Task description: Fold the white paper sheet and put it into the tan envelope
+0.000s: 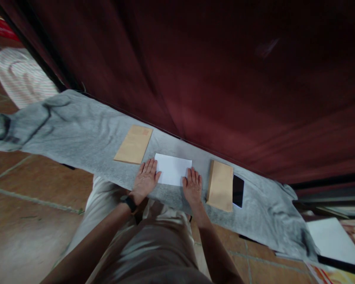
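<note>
A white sheet of paper (173,169), perhaps folded, lies flat on the grey cloth (85,122) in front of me. My left hand (147,177) rests flat at its left edge, fingers stretched out and thumb on or against the paper. On the opposite side, my right hand (193,185) lies with straight fingers at the lower right corner. Left of the paper is a brown envelope (133,144) with a small reddish mark near its top. To the right sits a thicker stack of brown envelopes (221,185).
A dark-screened phone (238,191) lies just right of the stack. Behind the cloth rises a dark red curtain (195,79). Striped fabric (25,77) is at the far left, and a white board or sheet (334,240) at the far right. Tiled floor (26,221) shows below.
</note>
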`<state>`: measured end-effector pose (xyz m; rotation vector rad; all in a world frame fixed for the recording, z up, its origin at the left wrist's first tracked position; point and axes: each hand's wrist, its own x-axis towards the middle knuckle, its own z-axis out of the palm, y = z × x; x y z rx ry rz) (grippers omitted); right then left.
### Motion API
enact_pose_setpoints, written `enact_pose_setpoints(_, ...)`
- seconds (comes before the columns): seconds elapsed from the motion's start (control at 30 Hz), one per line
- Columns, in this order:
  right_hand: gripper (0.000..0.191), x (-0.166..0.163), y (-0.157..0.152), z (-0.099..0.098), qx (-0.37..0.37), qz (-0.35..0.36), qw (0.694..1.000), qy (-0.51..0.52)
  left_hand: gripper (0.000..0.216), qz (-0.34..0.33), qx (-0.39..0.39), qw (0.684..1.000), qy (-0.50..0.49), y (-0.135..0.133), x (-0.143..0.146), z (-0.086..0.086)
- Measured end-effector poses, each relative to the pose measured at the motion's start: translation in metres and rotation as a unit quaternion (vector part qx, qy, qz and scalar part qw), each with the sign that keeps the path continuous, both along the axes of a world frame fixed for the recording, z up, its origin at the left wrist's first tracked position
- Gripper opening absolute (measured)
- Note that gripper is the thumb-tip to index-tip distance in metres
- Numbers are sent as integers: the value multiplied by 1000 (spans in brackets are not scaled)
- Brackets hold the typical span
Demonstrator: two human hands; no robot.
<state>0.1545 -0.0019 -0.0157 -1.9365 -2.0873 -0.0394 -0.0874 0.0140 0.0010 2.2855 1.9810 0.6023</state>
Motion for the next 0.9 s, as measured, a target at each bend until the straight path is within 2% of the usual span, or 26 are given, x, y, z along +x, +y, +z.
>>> enact_pose_setpoints(0.1,54,1,-1,-1,12,5,1000,-3,61,-25,9,1000,6,-7,15,4)
enact_pose_setpoints(0.23,54,1,-1,0,6,4,1000,-6,58,-148,-14,989,12,-18,45,3)
enact_pose_setpoints(0.33,54,1,0,0,0,2,1000,-3,57,-180,-27,983,16,-23,56,-2)
enact_pose_setpoints(0.43,54,1,0,1,2,4,1000,1,58,-166,-20,986,16,-24,51,-5)
enact_pose_setpoints(0.7,54,0,-1,2,11,6,1000,6,63,-65,-13,998,-9,-22,13,-4)
enact_pose_setpoints(0.9,53,0,-9,6,25,17,999,22,63,-9,8,1000,-15,-28,-1,-6)
